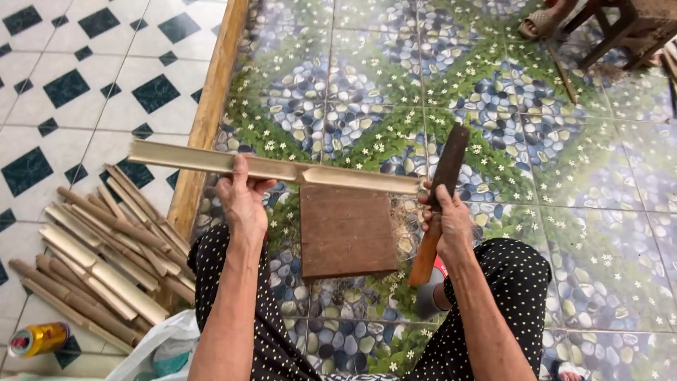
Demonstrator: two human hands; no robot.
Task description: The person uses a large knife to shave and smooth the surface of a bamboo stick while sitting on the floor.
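My left hand (242, 197) grips a long pale split bamboo strip (211, 161), held level across the view above a square brown wooden board (345, 233) that lies on the floor. My right hand (446, 215) is closed around the wooden handle of a dark-bladed knife (448, 164). The blade points up and away, and it meets the right end of the bamboo strip. Both of my knees in black dotted fabric frame the board.
A pile of split bamboo pieces (99, 261) lies at the left, beside a long wooden beam (208, 113). A yellow can (39, 339) and a plastic bag (159, 346) sit at the bottom left. Another person's sandalled foot (539, 22) and a wooden stool (620, 28) are at the top right.
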